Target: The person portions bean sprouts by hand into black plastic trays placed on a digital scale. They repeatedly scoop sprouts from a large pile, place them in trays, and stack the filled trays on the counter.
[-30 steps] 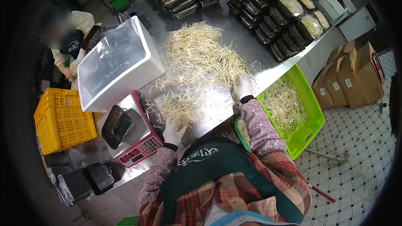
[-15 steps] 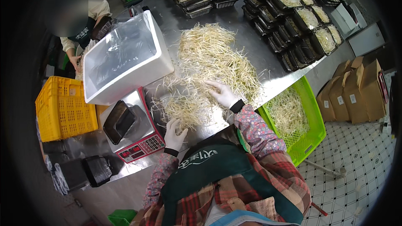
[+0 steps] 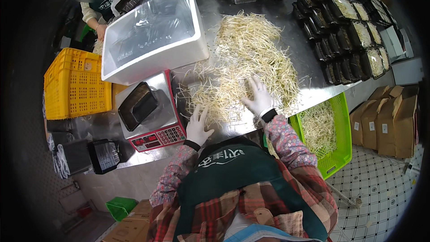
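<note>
A long heap of bean sprouts [image 3: 251, 54] lies on the steel table [image 3: 197, 6] in front of me. My left hand [image 3: 198, 127], white-gloved, rests at the near left edge of the sprouts with its fingers apart. My right hand [image 3: 260, 97], gloved as well, lies on the right part of the heap, fingers spread. Left of the heap, an empty black plastic tray [image 3: 137, 106] sits tilted on the plate of a red-framed digital scale [image 3: 157, 138].
A white foam box [image 3: 154, 58] with clear film stands behind the scale, beside a yellow crate [image 3: 77, 87]. Filled trays [image 3: 345, 9] are stacked at far right. A green basket [image 3: 342, 130] of sprouts is at right. A co-worker's hand [image 3: 101, 31] shows at far left.
The view has shifted, so the table sits further right and higher. My right hand has moved nearer to me over the sprouts, and the loose sprouts are gathered closer to the main heap.
</note>
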`<action>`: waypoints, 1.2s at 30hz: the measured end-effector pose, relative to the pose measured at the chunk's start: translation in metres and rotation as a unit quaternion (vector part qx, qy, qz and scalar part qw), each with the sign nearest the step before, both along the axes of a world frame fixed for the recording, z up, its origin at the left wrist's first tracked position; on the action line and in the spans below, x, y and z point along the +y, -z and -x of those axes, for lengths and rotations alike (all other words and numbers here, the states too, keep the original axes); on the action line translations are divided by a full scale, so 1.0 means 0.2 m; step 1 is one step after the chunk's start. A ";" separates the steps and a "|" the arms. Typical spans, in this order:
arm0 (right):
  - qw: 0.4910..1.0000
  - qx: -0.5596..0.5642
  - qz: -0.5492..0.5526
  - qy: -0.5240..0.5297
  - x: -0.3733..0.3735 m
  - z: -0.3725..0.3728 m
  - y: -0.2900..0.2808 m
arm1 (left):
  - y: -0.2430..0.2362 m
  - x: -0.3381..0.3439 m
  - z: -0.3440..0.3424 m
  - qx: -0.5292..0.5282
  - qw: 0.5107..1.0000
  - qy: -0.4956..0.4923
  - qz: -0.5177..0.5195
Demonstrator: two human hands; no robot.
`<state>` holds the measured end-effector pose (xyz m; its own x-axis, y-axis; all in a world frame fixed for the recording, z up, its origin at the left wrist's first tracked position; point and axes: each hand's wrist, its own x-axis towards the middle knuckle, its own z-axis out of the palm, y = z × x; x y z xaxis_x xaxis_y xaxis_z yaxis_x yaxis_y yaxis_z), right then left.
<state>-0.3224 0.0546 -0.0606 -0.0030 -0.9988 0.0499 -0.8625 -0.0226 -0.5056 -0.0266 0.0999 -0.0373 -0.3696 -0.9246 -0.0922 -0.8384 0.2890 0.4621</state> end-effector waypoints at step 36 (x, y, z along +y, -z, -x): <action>0.997 0.045 -0.004 -0.057 -0.58 0.18 0.11 | 0.13 -0.52 0.08 0.220 0.972 -0.004 0.083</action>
